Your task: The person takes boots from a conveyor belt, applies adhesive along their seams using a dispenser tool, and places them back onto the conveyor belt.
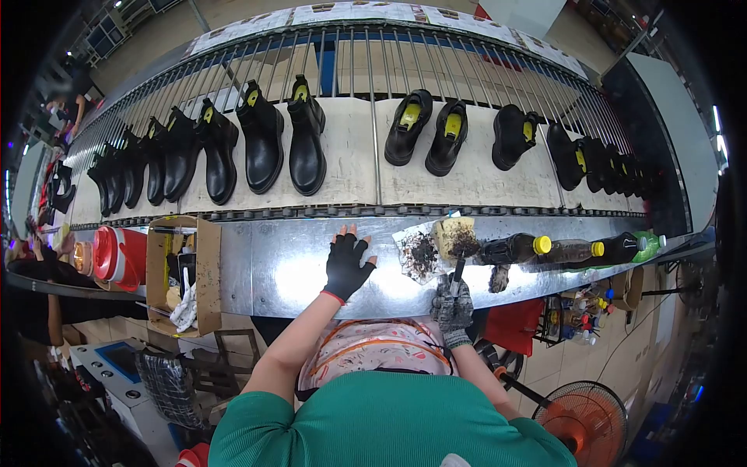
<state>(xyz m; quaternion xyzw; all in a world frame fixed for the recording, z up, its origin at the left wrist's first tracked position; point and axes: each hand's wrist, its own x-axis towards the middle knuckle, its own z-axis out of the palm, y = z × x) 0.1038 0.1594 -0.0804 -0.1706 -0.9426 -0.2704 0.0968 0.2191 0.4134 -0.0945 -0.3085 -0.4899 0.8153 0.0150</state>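
Note:
My left hand (348, 266), in a black fingerless glove, lies flat on the metal table (272, 268) with its fingers spread and nothing in it. My right hand (453, 310), in a grey knit glove, grips the handle of a small brush (458, 272). The brush's dark head meets a yellowish sponge (454, 233) smeared with black; the exact contact is hard to make out. Beside the sponge lies a white sheet (418, 251) with black stains. A small dark crumpled piece (499, 279) sits to the right of my right hand.
Black boots (306, 144) and low black shoes (408, 128) stand on a conveyor (350, 175) beyond the table. Bottles with yellow caps (510, 249) lie at right. A cardboard box (204, 276) and a red jug (123, 257) are at left; a fan (580, 420) stands lower right.

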